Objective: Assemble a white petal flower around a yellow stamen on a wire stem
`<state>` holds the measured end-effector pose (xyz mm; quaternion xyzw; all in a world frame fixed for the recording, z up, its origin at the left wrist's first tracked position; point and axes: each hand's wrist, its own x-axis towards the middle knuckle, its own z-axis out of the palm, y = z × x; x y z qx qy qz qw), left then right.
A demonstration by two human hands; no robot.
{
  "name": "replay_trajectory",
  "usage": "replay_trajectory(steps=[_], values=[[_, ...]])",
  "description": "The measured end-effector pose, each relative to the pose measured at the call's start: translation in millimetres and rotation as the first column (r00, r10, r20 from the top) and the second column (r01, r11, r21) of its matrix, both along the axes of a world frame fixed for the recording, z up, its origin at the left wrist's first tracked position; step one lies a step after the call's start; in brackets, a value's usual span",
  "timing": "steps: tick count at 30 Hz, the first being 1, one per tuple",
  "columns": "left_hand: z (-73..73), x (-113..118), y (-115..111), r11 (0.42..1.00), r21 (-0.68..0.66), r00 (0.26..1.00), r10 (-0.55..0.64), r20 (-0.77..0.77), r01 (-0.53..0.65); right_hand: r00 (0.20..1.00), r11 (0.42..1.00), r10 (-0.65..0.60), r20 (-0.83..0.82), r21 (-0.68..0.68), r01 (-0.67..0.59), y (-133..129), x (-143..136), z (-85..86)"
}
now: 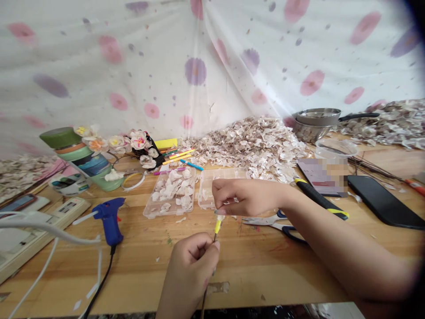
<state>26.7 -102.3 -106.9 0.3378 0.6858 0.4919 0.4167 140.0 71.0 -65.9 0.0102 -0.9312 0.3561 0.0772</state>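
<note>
My left hand (194,263) is closed in a pinch around a thin dark stem (203,299), which stands nearly upright near the table's front edge. A bright yellow tip (218,226) tops the stem. Just above that tip, my right hand (244,197) is pinched on a small white petal (219,217), mostly covered by the fingers. Behind the hands lie a clear plastic box full of white petals (172,195) and a second clear box (206,201), partly hidden by my right hand. Scissors (262,220) with dark blue handles lie under my right forearm.
A blue glue gun (111,219) stands at left beside a power strip (43,239) with white cables. Finished flowers (137,141) lean near stacked pots (89,159). Behind is a large petal heap (252,144); at right are metal pans (314,124) and a black phone (385,199).
</note>
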Motion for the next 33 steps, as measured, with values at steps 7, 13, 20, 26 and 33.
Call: replay_trajectory(steps=[7, 13, 20, 26, 33], values=[[-0.8, 0.6, 0.0, 1.0, 0.027, 1.0, -0.002, -0.021, 0.002, 1.0, 0.999, -0.019, -0.008, 0.036, 0.02, -0.4, 1.2, -1.4], [0.7, 0.7, 0.0, 1.0, 0.01, 0.999, -0.012, -0.037, 0.013, 1.0, 0.998, -0.029, -0.011, 0.046, 0.029, -2.4, 1.4, -0.8], [0.3, -0.3, -0.7, 1.0, -0.007, 0.998, -0.007, -0.063, 0.007, 0.987, 0.982, -0.14, -0.077, 0.117, 0.149, 1.9, 6.7, 4.1], [-7.0, 3.6, -4.1, 0.973, 0.141, 0.967, 0.202, -0.157, -0.181, 0.828, 0.914, -0.33, -0.453, 0.064, 0.4, -3.4, 12.1, 14.5], [-13.1, 17.2, -5.3, 0.862, 0.347, 0.838, 0.47, -0.276, -0.369, 0.614, 0.838, -0.1, -0.783, 0.267, 0.477, -59.3, 4.3, -2.9]])
